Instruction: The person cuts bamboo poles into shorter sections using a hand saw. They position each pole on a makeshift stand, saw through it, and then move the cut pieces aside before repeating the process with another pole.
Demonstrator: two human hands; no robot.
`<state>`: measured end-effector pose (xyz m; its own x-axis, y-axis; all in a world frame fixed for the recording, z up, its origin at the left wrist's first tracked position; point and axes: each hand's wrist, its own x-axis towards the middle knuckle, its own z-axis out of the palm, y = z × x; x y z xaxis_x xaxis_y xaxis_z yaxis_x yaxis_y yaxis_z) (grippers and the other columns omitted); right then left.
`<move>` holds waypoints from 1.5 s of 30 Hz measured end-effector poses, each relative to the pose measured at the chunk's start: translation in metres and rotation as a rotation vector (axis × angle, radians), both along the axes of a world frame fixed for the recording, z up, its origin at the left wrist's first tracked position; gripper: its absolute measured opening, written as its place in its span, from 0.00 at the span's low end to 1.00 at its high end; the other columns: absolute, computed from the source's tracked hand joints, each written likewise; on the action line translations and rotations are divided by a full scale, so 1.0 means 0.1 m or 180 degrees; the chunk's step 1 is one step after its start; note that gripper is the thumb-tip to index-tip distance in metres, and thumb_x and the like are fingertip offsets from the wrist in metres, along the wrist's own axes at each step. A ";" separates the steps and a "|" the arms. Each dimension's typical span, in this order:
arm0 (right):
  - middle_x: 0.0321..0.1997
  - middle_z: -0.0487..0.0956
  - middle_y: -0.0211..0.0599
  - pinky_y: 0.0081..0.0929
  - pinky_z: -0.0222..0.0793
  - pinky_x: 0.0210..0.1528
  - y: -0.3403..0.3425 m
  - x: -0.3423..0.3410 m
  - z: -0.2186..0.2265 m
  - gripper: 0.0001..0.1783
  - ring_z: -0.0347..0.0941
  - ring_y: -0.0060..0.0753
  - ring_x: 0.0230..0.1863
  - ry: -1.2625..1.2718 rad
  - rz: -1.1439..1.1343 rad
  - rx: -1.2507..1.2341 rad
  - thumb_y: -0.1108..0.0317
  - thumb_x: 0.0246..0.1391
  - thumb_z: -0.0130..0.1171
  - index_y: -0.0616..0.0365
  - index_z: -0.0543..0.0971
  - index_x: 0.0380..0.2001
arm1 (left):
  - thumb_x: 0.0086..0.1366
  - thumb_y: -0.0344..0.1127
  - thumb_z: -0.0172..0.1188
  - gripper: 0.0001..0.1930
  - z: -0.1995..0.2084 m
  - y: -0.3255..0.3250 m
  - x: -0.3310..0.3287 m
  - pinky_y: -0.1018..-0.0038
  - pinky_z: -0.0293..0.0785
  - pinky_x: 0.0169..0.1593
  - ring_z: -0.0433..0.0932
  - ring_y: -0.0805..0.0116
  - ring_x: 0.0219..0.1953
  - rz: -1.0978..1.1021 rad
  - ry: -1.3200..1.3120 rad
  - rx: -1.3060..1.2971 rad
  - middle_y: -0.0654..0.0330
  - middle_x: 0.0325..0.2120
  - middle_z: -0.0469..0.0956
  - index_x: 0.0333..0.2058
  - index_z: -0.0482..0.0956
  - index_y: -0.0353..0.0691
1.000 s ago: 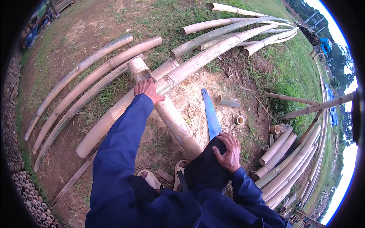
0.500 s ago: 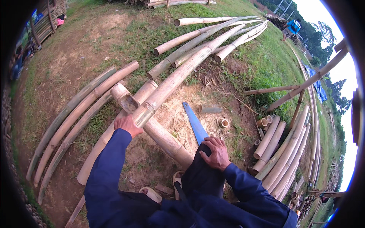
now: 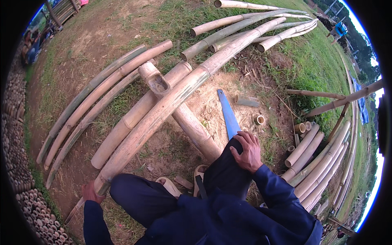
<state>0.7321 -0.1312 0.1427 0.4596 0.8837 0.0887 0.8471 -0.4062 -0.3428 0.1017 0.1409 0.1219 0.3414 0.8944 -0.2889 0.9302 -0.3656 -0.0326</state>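
My left hand [image 3: 93, 192] grips the near end of a long bamboo pole [image 3: 153, 122] beside my left knee. The pole slants away to the far right, crossing a thick bamboo log [image 3: 196, 132] that has a notched upper end [image 3: 157, 83]. Right beside the held pole, a shorter bamboo length [image 3: 118, 131] also lies across that log. My right hand [image 3: 247, 152] rests on my right knee with its fingers apart. Just beyond the knee, a handsaw [image 3: 229, 113] shows its blue blade over sawdust; its handle is hidden.
Three bamboo poles [image 3: 96, 81] lie at left, and several more [image 3: 232, 37] at the far side. A short bamboo piece [image 3: 246, 101] and a bamboo ring [image 3: 259, 119] are near the saw. Cut bamboo lengths [image 3: 326, 163] are stacked at right, below a slanting post [image 3: 347, 100].
The held bamboo pole has slid toward me across the notched log. My left hand has come back with its end to beside my left knee. My right hand stays on the knee.
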 end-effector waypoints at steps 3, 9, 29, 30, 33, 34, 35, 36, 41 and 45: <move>0.62 0.77 0.41 0.51 0.61 0.69 -0.05 0.03 0.00 0.27 0.67 0.51 0.68 0.0041 0.0010 -0.0047 0.58 0.51 0.70 0.53 0.80 0.55 | 0.38 0.44 0.81 0.42 -0.11 -0.28 -0.80 0.53 0.62 0.69 0.80 0.55 0.56 0.0738 0.0559 -0.0101 0.57 0.48 0.82 0.56 0.75 0.52; 0.60 0.77 0.40 0.49 0.61 0.67 -0.03 0.04 -0.01 0.27 0.68 0.49 0.66 -0.0041 0.0015 0.0003 0.59 0.50 0.70 0.54 0.80 0.53 | 0.43 0.34 0.78 0.50 -0.35 -0.10 -1.80 0.51 0.58 0.73 0.67 0.52 0.70 0.1265 0.1541 -0.0987 0.54 0.67 0.69 0.67 0.66 0.50; 0.57 0.80 0.40 0.45 0.63 0.67 0.16 -0.07 -0.02 0.26 0.72 0.47 0.63 -0.0047 -0.0118 0.0057 0.57 0.51 0.70 0.55 0.81 0.53 | 0.45 0.53 0.81 0.46 -0.38 0.90 4.19 0.57 0.75 0.62 0.79 0.49 0.58 -0.0678 -0.0640 -0.0684 0.46 0.53 0.79 0.57 0.69 0.35; 0.58 0.80 0.40 0.45 0.63 0.68 0.18 -0.06 0.01 0.27 0.72 0.47 0.64 -0.0053 -0.0111 0.0011 0.56 0.51 0.70 0.54 0.81 0.53 | 0.45 0.52 0.81 0.46 -0.39 0.89 4.16 0.57 0.75 0.61 0.79 0.49 0.57 -0.0748 -0.0657 -0.0628 0.46 0.52 0.79 0.57 0.68 0.35; 0.58 0.79 0.40 0.45 0.63 0.68 0.14 -0.05 0.06 0.27 0.72 0.48 0.64 -0.0184 -0.0066 -0.0023 0.56 0.51 0.70 0.54 0.81 0.53 | 0.43 0.52 0.82 0.48 -0.49 0.84 3.77 0.57 0.76 0.59 0.80 0.49 0.56 -0.0898 -0.0769 -0.0424 0.45 0.52 0.79 0.58 0.66 0.35; 0.58 0.79 0.41 0.45 0.63 0.67 0.14 -0.07 0.07 0.27 0.71 0.48 0.64 -0.0196 -0.0026 -0.0032 0.56 0.51 0.70 0.54 0.81 0.53 | 0.43 0.52 0.82 0.49 -0.55 0.85 3.55 0.57 0.77 0.59 0.80 0.49 0.56 -0.0909 -0.0776 -0.0367 0.45 0.52 0.79 0.58 0.66 0.35; 0.58 0.79 0.40 0.46 0.63 0.67 0.12 -0.08 0.06 0.26 0.71 0.48 0.65 -0.0122 -0.0066 -0.0056 0.57 0.51 0.69 0.54 0.81 0.53 | 0.42 0.53 0.82 0.49 -0.47 0.84 3.37 0.56 0.76 0.59 0.80 0.48 0.56 -0.0805 -0.0612 -0.0564 0.44 0.52 0.79 0.58 0.66 0.35; 0.59 0.79 0.39 0.46 0.64 0.66 0.09 -0.06 0.01 0.25 0.71 0.48 0.65 -0.0159 -0.0047 -0.0009 0.58 0.52 0.69 0.54 0.81 0.52 | 0.42 0.53 0.82 0.49 -0.37 0.81 3.15 0.56 0.76 0.60 0.80 0.47 0.56 -0.0687 -0.0414 -0.0787 0.44 0.53 0.78 0.58 0.66 0.35; 0.54 0.80 0.41 0.48 0.65 0.61 0.22 -0.11 0.05 0.30 0.73 0.49 0.59 -0.0298 0.0083 -0.0534 0.54 0.50 0.70 0.54 0.79 0.55 | 0.38 0.48 0.84 0.49 -0.29 0.75 1.53 0.54 0.75 0.59 0.78 0.43 0.56 -0.0519 -0.0033 -0.0720 0.45 0.54 0.76 0.56 0.66 0.37; 0.38 0.83 0.42 0.46 0.69 0.53 0.71 -0.01 0.07 0.34 0.81 0.48 0.43 -0.0067 0.0498 -0.0535 0.50 0.51 0.71 0.54 0.77 0.59 | 0.38 0.39 0.84 0.47 -0.19 0.37 0.48 0.53 0.74 0.58 0.76 0.44 0.55 -0.0212 0.0044 -0.0257 0.46 0.50 0.75 0.56 0.66 0.39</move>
